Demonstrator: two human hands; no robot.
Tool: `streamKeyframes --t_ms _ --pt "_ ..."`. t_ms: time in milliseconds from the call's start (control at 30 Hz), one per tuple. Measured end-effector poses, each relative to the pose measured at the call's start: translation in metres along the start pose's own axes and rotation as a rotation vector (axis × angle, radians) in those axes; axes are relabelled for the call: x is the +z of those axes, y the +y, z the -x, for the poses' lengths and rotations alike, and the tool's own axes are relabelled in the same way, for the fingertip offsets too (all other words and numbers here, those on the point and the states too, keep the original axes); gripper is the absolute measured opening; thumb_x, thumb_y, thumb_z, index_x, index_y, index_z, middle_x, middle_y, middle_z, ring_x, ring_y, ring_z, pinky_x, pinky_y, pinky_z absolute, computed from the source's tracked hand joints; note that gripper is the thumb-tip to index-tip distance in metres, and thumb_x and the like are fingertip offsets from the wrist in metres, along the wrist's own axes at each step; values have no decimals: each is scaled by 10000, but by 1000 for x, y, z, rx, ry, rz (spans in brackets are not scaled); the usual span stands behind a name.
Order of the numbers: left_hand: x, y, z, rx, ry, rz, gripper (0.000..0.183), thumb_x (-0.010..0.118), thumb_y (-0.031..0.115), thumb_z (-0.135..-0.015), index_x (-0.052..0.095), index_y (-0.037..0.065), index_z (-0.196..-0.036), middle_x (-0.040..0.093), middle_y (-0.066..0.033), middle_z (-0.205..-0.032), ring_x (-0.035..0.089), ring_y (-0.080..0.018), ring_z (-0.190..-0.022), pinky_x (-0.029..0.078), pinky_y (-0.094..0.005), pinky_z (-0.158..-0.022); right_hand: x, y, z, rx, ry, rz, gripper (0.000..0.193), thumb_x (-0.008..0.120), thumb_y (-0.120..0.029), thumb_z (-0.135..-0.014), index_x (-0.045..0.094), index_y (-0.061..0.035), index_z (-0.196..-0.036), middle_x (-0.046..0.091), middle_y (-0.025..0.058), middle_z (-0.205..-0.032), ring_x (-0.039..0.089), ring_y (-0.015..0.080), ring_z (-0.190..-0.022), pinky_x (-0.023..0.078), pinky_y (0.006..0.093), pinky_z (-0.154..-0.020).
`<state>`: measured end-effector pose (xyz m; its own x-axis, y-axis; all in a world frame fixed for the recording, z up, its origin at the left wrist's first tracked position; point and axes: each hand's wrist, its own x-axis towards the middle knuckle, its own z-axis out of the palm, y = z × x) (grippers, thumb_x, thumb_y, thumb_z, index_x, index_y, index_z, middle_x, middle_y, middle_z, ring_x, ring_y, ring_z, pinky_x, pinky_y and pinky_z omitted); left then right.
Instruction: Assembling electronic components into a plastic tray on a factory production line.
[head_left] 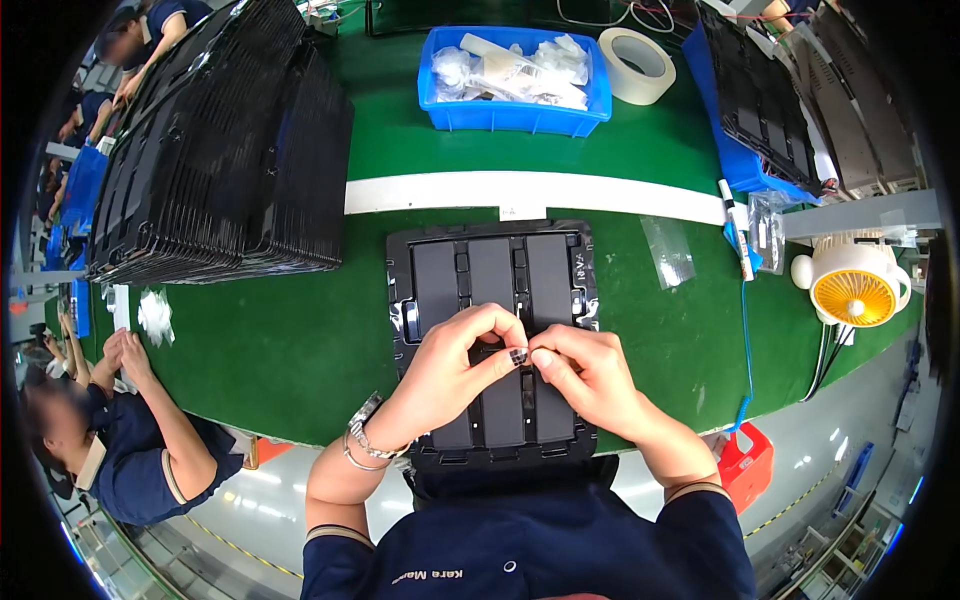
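Note:
Both my hands meet over a black plastic tray (400, 262) on the green table. Between the thumb and forefinger of my left hand (455, 358) is a small dark piece (518, 356) with pale lines across it; its exact kind is too small to make out. My right hand (590, 372) pinches at the right edge of that piece, thumb and forefinger together; whether it grips the same piece or something thinner is hidden. Long dark grey flat blocks (436, 275) lie side by side in the tray, partly covered by my hands.
A tall stack of black trays (230, 150) stands at left. Behind are a blue bin (520, 120) of clear plastic bags and a tape roll (637, 65). At right lie a clear plastic sheet (668, 252), a marker (737, 230) and a small fan (853, 285). A co-worker (150, 440) sits at left.

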<state>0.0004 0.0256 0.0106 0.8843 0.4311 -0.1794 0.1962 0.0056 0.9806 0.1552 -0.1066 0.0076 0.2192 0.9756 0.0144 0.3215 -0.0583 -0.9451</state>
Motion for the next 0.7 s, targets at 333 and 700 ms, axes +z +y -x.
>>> streamKeyframes --t_ms 333,700 --pt "0 1 0 37 11 -18 127 670 -35 -842 586 2 -928 588 -38 -868 591 -150 -846 481 -295 -811 1 2 0 -9 -27 9 140 596 -105 -955 646 22 -923 568 48 -655 516 117 -530 409 264 -494" --pt "0 4 1 55 3 -90 128 677 -15 -843 579 8 -923 596 -50 -862 593 -157 -838 482 -305 -809 1 1 -2 -53 -1 49 133 645 -89 -907 640 10 -819 535 43 -622 456 115 -490 350 282 -454"
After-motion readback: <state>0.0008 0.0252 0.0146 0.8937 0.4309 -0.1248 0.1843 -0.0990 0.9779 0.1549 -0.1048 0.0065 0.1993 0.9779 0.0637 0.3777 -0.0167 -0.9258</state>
